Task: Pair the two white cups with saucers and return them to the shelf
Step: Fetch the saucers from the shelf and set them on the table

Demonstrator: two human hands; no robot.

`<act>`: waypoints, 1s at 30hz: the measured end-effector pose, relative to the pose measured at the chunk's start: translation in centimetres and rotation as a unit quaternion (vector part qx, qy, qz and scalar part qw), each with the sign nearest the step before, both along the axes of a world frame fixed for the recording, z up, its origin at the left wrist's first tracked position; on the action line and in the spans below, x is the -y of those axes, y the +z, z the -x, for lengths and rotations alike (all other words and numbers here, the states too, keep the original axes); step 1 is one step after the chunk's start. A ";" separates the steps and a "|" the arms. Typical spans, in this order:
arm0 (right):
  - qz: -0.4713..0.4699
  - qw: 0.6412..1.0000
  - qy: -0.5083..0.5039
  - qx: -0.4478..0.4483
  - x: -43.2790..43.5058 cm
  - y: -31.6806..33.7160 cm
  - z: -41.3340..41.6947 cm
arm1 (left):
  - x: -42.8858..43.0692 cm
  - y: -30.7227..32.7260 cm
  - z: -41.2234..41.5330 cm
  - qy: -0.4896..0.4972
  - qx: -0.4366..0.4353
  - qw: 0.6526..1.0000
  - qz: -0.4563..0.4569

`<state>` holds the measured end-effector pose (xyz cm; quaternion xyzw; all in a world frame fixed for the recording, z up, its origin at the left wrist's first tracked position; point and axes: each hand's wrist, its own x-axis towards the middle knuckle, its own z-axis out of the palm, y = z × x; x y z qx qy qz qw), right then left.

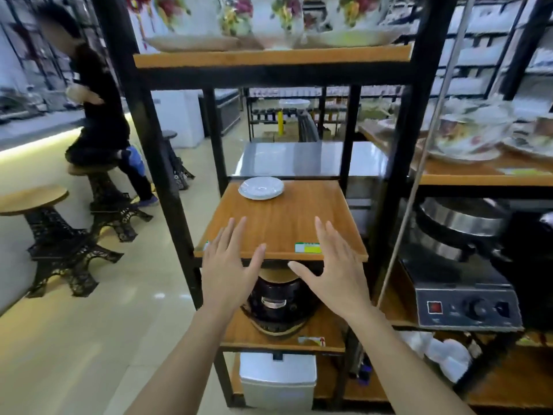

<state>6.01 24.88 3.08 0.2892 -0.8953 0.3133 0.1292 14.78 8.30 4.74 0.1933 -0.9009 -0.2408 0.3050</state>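
Note:
A white saucer (261,188), perhaps a small stack, lies at the back left of the middle wooden shelf (284,229). No white cup shows anywhere in view. My left hand (229,265) hovers flat over the shelf's front left edge, fingers spread, holding nothing. My right hand (332,265) hovers over the front right edge, fingers likewise spread and empty. Both palms face down, a hand's width apart, well in front of the saucer.
Black metal uprights (155,163) frame the shelf. Floral teaware (269,19) fills the shelf above. A black appliance (278,301) sits on the shelf below, a white box (278,381) under that. A steel machine (460,271) and floral dishes (469,136) stand right. A person sits on a stool (95,175) at left.

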 end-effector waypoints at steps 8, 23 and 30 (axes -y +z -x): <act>-0.006 0.998 -0.020 0.061 8.5 -0.2 11.4 | 7.7 -0.1 9.3 0.035 0.051 0.998 -0.024; -0.042 0.981 -0.112 0.153 19.6 -2.4 26.0 | 16.9 -3.3 23.5 0.048 0.092 0.990 -0.095; -0.076 0.967 -0.153 0.190 22.5 -4.3 30.4 | 19.2 -4.1 27.9 0.079 0.159 0.981 -0.081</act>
